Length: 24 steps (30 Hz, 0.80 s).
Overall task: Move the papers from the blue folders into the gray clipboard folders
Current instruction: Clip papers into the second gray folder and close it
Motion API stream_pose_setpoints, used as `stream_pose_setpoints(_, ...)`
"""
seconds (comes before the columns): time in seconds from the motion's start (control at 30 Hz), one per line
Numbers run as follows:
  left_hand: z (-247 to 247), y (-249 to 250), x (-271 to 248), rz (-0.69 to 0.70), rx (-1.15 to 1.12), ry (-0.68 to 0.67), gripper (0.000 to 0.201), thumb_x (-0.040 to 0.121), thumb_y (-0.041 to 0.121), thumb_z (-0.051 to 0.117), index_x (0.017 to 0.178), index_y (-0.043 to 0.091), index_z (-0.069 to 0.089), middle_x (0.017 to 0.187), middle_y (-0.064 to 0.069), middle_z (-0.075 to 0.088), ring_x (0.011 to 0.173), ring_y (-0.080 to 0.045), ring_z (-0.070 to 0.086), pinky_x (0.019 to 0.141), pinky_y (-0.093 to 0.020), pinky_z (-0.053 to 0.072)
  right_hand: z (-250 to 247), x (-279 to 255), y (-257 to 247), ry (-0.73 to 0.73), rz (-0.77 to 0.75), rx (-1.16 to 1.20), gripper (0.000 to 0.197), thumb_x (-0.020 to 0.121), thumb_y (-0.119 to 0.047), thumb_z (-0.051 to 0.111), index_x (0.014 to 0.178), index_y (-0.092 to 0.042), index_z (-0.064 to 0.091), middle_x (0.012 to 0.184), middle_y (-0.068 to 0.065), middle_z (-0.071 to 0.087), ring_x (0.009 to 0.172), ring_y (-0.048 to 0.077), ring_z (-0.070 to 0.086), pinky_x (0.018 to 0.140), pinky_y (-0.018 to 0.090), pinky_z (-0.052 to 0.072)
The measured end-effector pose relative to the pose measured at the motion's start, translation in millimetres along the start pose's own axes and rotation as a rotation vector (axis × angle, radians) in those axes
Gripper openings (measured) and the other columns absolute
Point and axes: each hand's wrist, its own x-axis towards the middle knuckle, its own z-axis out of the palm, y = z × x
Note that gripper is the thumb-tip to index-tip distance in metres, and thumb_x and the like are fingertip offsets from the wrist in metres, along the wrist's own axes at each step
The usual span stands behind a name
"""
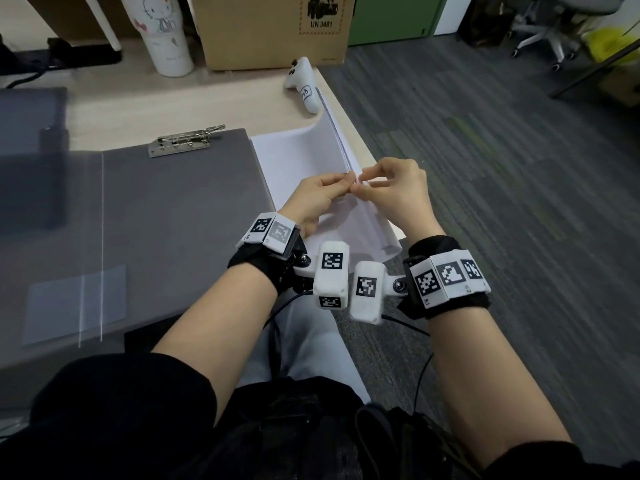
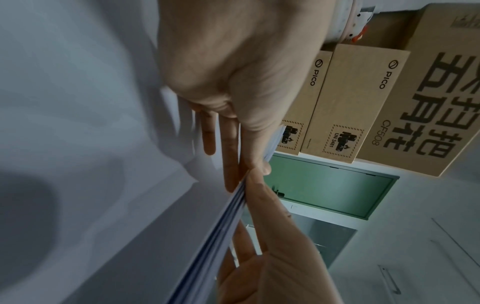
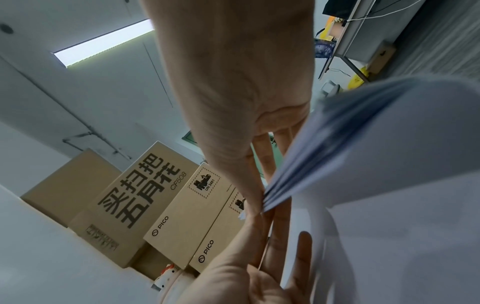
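Note:
The gray clipboard folder lies open on the desk, its metal clip at the far edge. To its right a stack of white papers curls upward over the desk's right edge. My left hand and right hand meet at the stack's raised edge and both pinch it. In the left wrist view the left hand has thumb and fingers on either side of the sheet edges. The right hand pinches the fanned paper edges in the right wrist view. I see no plainly blue folder.
A white game controller lies just beyond the papers. A cardboard box and a white tumbler stand at the back. A dark translucent cover lies at the left. The desk edge drops to gray carpet on the right.

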Motion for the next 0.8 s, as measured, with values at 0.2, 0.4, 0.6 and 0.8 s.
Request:
stream_pose_setpoints(0.2, 0.2, 1.0, -2.0, -0.016, -0.006, 0.006, 0.014, 0.091, 0.026, 0.059, 0.08, 0.021, 0.068, 0.066, 0.01, 0.069, 0.081, -0.01, 0.058, 0.07, -0.022, 0.047, -0.9, -0.2, 0.0, 0.005, 0.024, 0.024, 0.01, 0.073, -0.021, 0.076, 0.077, -0.018, 0.068, 0.087, -0.007, 0.067, 0.085, 0.014, 0.071, 0.087, 0.041, 0.054)
stream_pose_setpoints(0.4, 0.2, 0.9, -1.4, -0.003, -0.009, 0.002, 0.014, 0.091, 0.025, 0.059, 0.082, 0.019, 0.068, 0.071, 0.006, 0.071, 0.083, -0.012, 0.061, 0.086, -0.026, 0.046, -3.5, -1.2, -0.4, -0.004, 0.049, 0.08, 0.012, 0.073, -0.021, 0.078, 0.079, -0.016, 0.069, 0.086, -0.006, 0.069, 0.085, 0.011, 0.071, 0.091, 0.038, 0.053)
stream_pose_setpoints(0.6, -0.4, 0.3, -0.3, -0.002, -0.02, 0.009, 0.013, 0.09, 0.026, 0.06, 0.083, 0.019, 0.069, 0.084, -0.002, 0.067, 0.087, -0.016, 0.059, 0.084, -0.027, 0.047, -5.0, 0.1, 1.2, -0.015, 0.057, 0.146, 0.013, 0.072, -0.018, 0.078, 0.079, -0.014, 0.068, 0.091, -0.007, 0.07, 0.081, 0.007, 0.07, 0.091, 0.037, 0.054)
stream_pose_setpoints(0.8, -0.3, 0.9, -0.9, -0.003, -0.017, 0.004, 0.013, 0.091, 0.025, 0.059, 0.085, 0.017, 0.068, 0.085, -0.003, 0.066, 0.087, -0.016, 0.059, 0.082, -0.025, 0.047, -4.8, 0.8, 3.6, -0.013, 0.069, 0.187, 0.013, 0.073, -0.017, 0.076, 0.082, -0.012, 0.069, 0.094, -0.004, 0.072, 0.079, 0.004, 0.068, 0.088, 0.033, 0.055)
